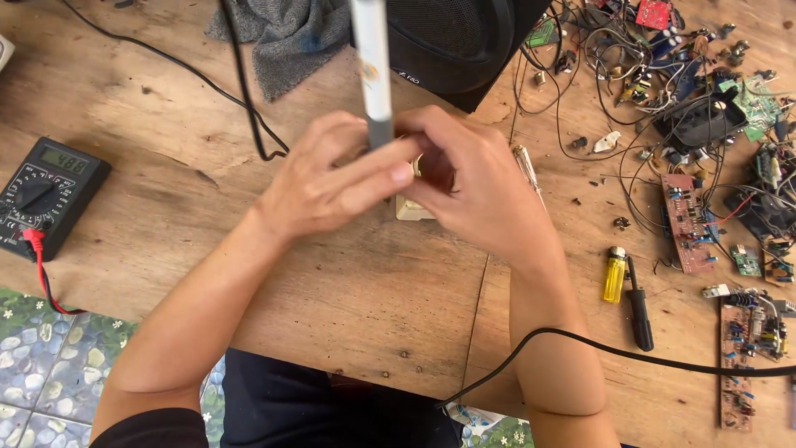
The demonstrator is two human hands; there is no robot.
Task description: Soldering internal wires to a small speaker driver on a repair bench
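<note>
My left hand [332, 178] and my right hand [477, 187] meet over the middle of a wooden table [166, 108]. Together they close around a small cream-coloured part [412, 209], mostly hidden under the fingers. A white and grey stick-like tool [373, 75] rises upright from between my fingers toward the camera; my left fingers press against its lower grey end. Which hand bears its weight is unclear.
A black multimeter [46, 195] with a red lead lies at the left. A black speaker [456, 41] and grey cloth [286, 37] sit behind. Circuit boards [684, 220], wires, a yellow lighter [614, 274] and a black screwdriver [638, 307] crowd the right. A black cable [622, 353] crosses the front.
</note>
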